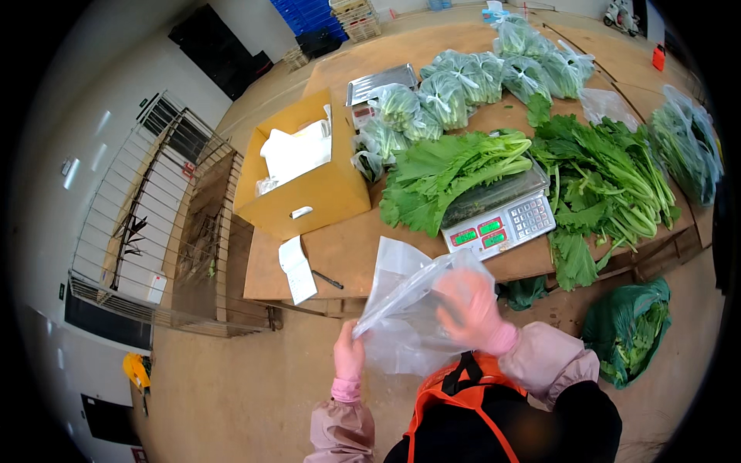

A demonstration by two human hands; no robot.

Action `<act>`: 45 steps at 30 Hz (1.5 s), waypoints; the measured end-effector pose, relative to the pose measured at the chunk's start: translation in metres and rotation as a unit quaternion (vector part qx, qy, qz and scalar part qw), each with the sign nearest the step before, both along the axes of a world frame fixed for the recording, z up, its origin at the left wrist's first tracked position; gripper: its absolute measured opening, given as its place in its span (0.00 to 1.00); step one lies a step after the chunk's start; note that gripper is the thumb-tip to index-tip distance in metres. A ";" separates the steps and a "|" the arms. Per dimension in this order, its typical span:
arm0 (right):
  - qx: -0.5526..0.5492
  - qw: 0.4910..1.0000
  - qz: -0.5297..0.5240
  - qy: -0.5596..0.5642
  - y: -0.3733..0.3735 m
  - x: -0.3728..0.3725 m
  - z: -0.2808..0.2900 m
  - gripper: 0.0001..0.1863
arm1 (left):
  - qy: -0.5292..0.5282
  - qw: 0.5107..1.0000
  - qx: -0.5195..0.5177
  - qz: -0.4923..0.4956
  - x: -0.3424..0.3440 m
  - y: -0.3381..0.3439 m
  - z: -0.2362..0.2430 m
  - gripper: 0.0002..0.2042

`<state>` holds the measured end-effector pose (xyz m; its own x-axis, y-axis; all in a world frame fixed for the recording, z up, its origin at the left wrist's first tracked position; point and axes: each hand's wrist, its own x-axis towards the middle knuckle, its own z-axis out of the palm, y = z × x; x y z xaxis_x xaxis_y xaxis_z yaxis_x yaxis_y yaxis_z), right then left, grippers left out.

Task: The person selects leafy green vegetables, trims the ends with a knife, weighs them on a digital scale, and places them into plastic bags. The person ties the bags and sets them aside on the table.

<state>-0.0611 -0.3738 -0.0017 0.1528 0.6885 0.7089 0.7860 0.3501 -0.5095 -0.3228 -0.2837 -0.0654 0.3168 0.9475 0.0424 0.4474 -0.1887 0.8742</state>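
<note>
The left hand (350,351) pinches one edge of a clear plastic bag (401,332), the right hand (472,309) (too blurred to tell its grip) over its other side; this looks like opening the bag, and the next move likely calls for parting its mouth. Thin, crinkled and limp, it hangs before the surface (355,247), just beside the scale (502,228) bearing leafy greens (455,174).

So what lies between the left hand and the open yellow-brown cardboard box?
Head view: a slim black pen and, slightly left, a white paper notepad on the brown tabletop; nearer the left hand, its edge, then beige floor.
</note>
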 end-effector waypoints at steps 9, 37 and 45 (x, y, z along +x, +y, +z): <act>-0.248 0.941 0.088 -0.214 0.101 0.026 -0.076 0.14 | 0.033 0.954 -0.280 -0.099 -0.019 -0.007 0.102 0.17; -0.218 0.923 -0.159 0.273 -0.059 0.117 0.016 0.33 | 0.247 0.867 0.169 -0.399 0.097 0.210 0.128 0.32; -0.518 0.728 -0.377 -0.242 0.036 0.247 0.100 0.32 | 0.407 0.771 0.140 -0.470 0.259 0.198 0.191 0.41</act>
